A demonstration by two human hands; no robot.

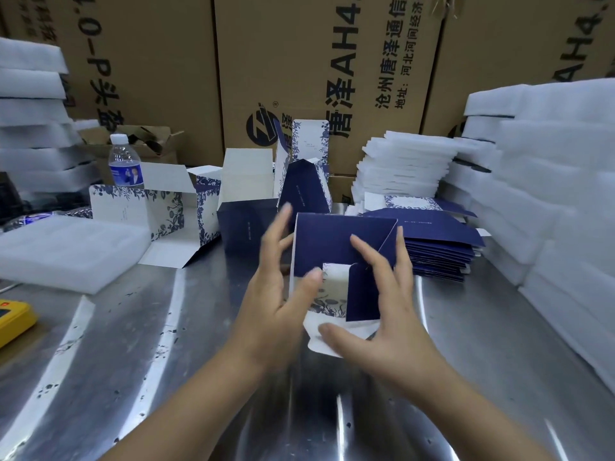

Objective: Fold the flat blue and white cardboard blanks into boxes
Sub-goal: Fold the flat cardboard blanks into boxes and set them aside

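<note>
A half-folded blue and white box (327, 247) stands between my hands over the steel table (159, 344), its end flaps facing me. My left hand (279, 291) is at its left side, fingers spread and blurred, thumb against the white floral flap. My right hand (376, 304) presses the blue flaps with straight fingers, its thumb under the lowest white flap. To the right lies a stack of flat blue blanks (439, 241). Several folded boxes (246, 201) stand behind, one lying open at the left (156, 211).
White foam sheets are piled at the right (539, 194), back centre (406, 164) and left (63, 251). A water bottle (124, 161) stands back left. Large brown cartons (299, 61) wall off the back. A yellow device (13, 317) sits at the left edge.
</note>
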